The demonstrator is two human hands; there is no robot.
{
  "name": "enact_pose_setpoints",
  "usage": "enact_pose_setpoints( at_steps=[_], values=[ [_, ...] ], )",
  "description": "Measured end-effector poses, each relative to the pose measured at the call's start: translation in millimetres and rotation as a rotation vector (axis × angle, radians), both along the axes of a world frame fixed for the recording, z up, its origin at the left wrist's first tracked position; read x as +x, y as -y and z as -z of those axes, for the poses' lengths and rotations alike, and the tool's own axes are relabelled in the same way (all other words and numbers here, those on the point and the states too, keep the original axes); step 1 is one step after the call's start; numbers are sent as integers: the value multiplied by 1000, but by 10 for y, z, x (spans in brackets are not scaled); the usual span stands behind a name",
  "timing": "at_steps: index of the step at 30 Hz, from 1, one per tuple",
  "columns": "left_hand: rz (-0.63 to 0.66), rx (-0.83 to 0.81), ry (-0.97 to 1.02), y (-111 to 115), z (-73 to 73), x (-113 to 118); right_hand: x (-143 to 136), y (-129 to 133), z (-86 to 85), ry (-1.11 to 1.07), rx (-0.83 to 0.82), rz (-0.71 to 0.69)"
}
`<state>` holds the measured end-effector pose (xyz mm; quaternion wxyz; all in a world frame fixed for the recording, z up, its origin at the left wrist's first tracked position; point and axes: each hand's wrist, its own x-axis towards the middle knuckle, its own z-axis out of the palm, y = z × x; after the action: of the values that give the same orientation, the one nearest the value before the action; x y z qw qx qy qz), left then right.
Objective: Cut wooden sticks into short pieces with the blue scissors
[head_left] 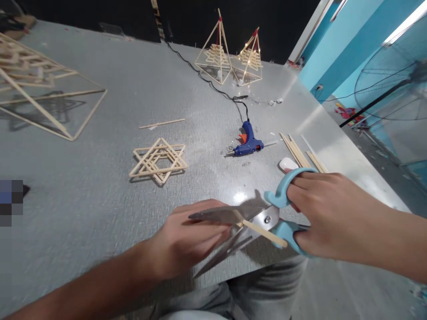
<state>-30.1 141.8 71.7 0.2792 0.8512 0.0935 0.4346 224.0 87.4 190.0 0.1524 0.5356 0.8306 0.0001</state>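
Note:
My right hand [320, 213] grips the light blue handles of a pair of scissors [267, 218], whose blades are spread apart. A thin wooden stick [265, 232] lies between the blades near the pivot, its one end sticking out toward the handles. Closed around the other end of the stick is my left hand [193, 233], partly behind the upper blade. Beyond the left hand, a star-shaped frame of nested stick triangles [158, 161] lies on the grey table [100, 209]. A single loose stick [162, 123] rests just past the star.
A blue glue gun [248, 142] with a black cord lies mid-table. Several sticks [295, 149] and a white rounded object [288, 164] are at the right. Two stick pyramids [218, 55] stand at the back, a larger stick frame [71, 118] at the left. A fan [393, 80] stands beyond the table.

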Motion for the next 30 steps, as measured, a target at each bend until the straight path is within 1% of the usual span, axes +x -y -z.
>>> enact_pose_setpoints(
  at_steps=[9,13,22,27,30],
  values=[
    [57,-29,-5,-9,77,-36,32,32,64,-37,4,29],
    [45,-7,-13,2,77,-21,49,42,87,-32,15,29],
    [8,11,-3,-9,61,-13,76,9,68,-45,9,-6],
    [-32,21,20,7,54,7,70,6,71,-45,10,0],
    [-32,49,29,-2,63,7,55,9,70,-38,-5,18]
  ],
)
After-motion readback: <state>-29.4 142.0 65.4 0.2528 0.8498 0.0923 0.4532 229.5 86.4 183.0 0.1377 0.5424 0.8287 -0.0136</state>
